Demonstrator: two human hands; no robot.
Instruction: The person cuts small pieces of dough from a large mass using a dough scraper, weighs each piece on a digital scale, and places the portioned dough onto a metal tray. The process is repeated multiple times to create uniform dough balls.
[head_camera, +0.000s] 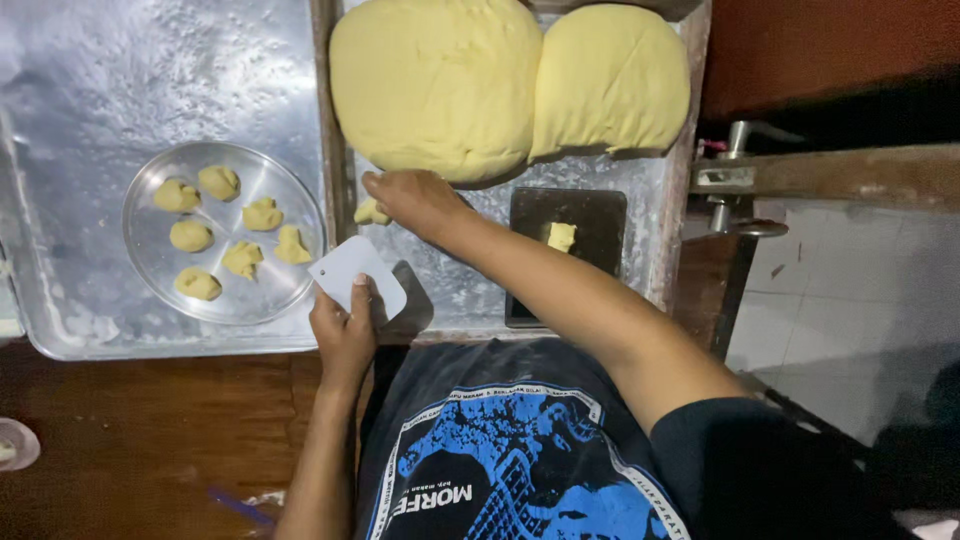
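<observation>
Dough piece (371, 212) pinched by right hand (412, 198); left hand (343, 330) clamps white scraper (355, 274) beside round plate (150, 255).

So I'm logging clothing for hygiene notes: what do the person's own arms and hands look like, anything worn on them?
Both forearms are bare. The left hand and right hand show no gloves, and no rings, watch or bands are visible. On the right arm a short dark sleeve ends above the elbow; it belongs to a dark T-shirt with a blue and white print on the front. No sleeve is visible on the left arm.
</observation>
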